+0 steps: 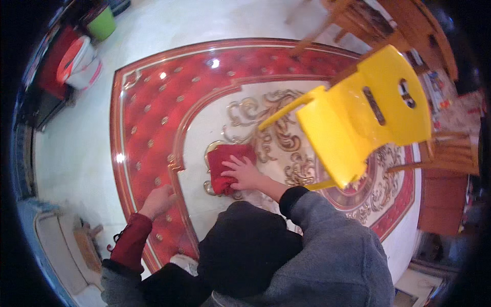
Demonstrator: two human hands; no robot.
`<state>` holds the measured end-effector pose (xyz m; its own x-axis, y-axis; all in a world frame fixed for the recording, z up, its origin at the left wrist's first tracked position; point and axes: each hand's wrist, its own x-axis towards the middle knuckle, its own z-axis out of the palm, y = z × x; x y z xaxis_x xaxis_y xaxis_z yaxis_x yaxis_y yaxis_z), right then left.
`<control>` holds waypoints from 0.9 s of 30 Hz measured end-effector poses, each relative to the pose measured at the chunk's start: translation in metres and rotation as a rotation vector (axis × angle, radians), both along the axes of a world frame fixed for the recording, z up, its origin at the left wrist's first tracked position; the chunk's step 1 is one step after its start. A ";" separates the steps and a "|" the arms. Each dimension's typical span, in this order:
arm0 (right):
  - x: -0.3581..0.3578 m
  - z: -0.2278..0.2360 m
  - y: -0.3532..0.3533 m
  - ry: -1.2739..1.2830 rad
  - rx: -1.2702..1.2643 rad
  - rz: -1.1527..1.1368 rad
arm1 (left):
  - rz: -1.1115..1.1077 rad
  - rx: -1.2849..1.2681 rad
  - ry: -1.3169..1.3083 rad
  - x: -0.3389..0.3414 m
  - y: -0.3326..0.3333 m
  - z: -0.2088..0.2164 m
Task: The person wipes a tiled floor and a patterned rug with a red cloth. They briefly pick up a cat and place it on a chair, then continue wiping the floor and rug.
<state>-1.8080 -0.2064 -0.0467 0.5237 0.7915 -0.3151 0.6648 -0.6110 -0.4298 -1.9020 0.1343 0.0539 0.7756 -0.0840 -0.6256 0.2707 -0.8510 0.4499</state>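
A dark red folded cloth (217,162) lies on the patterned floor in front of me. My right hand (244,174) rests on top of it with the fingers spread, pressing it flat against the floor. To the left, my left hand (158,201) is loosely curled above the red border of the floor pattern, apart from the cloth. Nothing shows in its fingers. A dark red sleeve cover (132,243) is on my left forearm, while a grey sleeve covers the right arm.
A yellow chair (337,135) stands close on the right, its legs near my right arm. Wooden furniture (404,30) and a wooden chair (450,153) are beyond it. A white bucket (82,64) and a green bin (101,24) stand at the far left.
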 end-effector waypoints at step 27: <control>0.034 0.148 -0.289 1.072 1.388 -1.359 | -0.082 -0.061 -0.649 0.065 -0.058 0.112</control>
<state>-1.7743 -0.4951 0.1015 0.8550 0.1238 -0.5037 -0.4802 0.5560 -0.6784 -1.8372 0.0758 0.1658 0.9834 -0.1794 -0.0255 -0.1364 -0.8253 0.5480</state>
